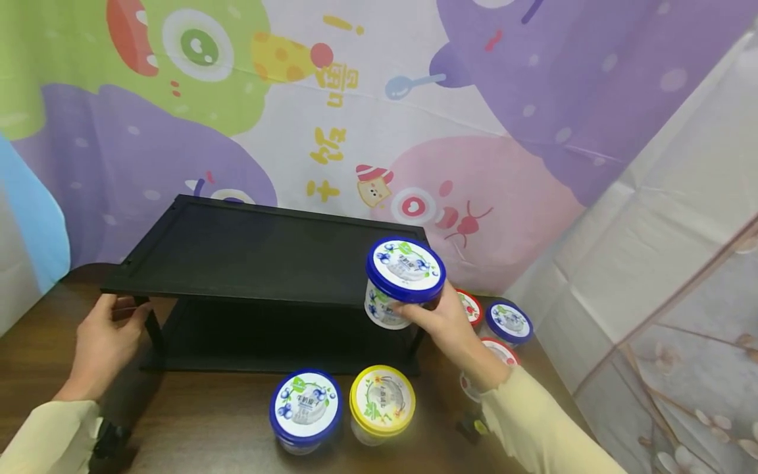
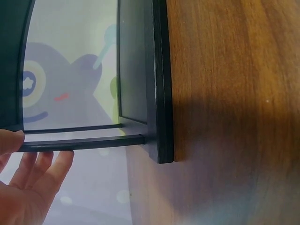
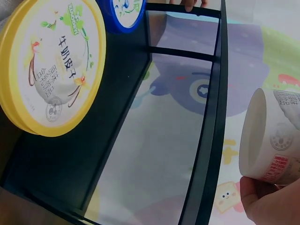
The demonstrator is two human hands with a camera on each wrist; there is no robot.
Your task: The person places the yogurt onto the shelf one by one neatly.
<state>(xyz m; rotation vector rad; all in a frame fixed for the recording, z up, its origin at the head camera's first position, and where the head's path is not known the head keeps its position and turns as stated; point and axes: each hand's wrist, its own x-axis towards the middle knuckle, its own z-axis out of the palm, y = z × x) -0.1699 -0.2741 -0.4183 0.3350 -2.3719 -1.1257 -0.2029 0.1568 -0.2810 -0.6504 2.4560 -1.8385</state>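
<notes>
The left hand has its grip closed on a leg of the black rack. On the counter stand a blue-lidded cup and a yellow-lidded cup. The right hand grips a raised blue cup tightly, near the rack's right end.

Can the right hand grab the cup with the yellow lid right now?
Probably not: the right hand is holding a blue-lidded cup. Nothing covers the yellow-lidded cup, though, so once emptied, that hand could likely reach it.
</notes>
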